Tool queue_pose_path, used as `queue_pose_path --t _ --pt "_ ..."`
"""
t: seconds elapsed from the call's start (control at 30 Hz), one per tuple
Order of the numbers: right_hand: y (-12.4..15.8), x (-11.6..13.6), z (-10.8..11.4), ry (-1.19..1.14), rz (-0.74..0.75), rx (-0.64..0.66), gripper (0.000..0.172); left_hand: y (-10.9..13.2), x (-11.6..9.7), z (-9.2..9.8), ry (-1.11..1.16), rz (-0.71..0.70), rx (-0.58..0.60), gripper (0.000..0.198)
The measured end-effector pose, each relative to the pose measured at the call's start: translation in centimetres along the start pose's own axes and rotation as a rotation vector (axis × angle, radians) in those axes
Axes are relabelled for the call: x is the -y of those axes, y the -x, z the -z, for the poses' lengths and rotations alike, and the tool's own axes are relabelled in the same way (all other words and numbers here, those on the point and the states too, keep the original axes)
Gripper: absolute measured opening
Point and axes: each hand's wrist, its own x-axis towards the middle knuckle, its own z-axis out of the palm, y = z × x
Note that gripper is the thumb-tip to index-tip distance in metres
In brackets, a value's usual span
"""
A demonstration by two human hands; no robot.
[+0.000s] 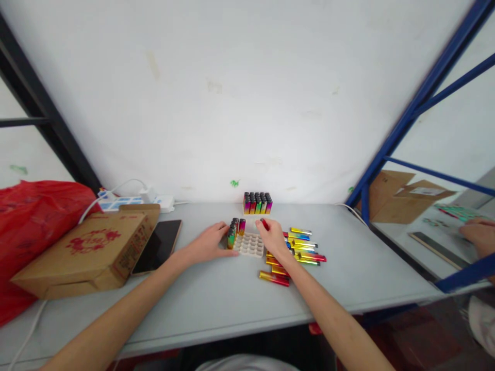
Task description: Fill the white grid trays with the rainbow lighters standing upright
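A pale tray with rows of round holes [251,246] lies on the table, with several coloured lighters [231,238] upright along its left side and one purple-red lighter [242,226] standing at its back. My left hand [209,242] grips the tray's left end, thumb at the front corner and fingers behind the lighters. Over the tray's back right part, my right hand [274,238] is closed on a lighter, of which only a dark red end [265,224] shows. Several shiny lighters [303,247] lie in a loose pile to the right, partly under my right forearm.
A filled block of upright lighters [257,203] stands near the wall. To the left are a dark phone [158,246], a cardboard box [88,247], a power strip [164,203] and a red bag [42,221]. Beyond a blue frame [402,129], another person's hand [481,234] shows.
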Motion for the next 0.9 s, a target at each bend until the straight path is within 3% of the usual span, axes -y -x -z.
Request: queue_pose_path --t 0.2,0.37,0.5,0.67,0.8,0.9 --pt "0.2 0.2 0.3 0.014 0.035 -0.046 0.04 0.1 -0.2 0.1 0.003 0.01 0.017 0.072" --pt "0.0 0.2 0.6 -0.104 0.092 0.103 0.039 0.1 -0.3 0.1 0.018 0.009 0.008 0.071" --pt "0.1 0.3 0.8 0.068 0.251 0.103 0.04 0.1 -0.3 0.0 -0.016 0.015 0.032 0.071" --pt "0.6 0.6 0.8 0.175 0.241 0.246 0.041 0.1 -0.3 0.1 -0.008 0.007 0.019 0.071" --pt "0.6 0.4 0.3 0.14 0.262 0.292 0.037 0.1 -0.4 0.1 -0.001 -0.001 0.022 0.071" --pt "0.5 0.3 -0.2 0.281 0.32 0.279 0.031 0.1 -0.5 0.2 -0.004 -0.003 0.016 0.07"
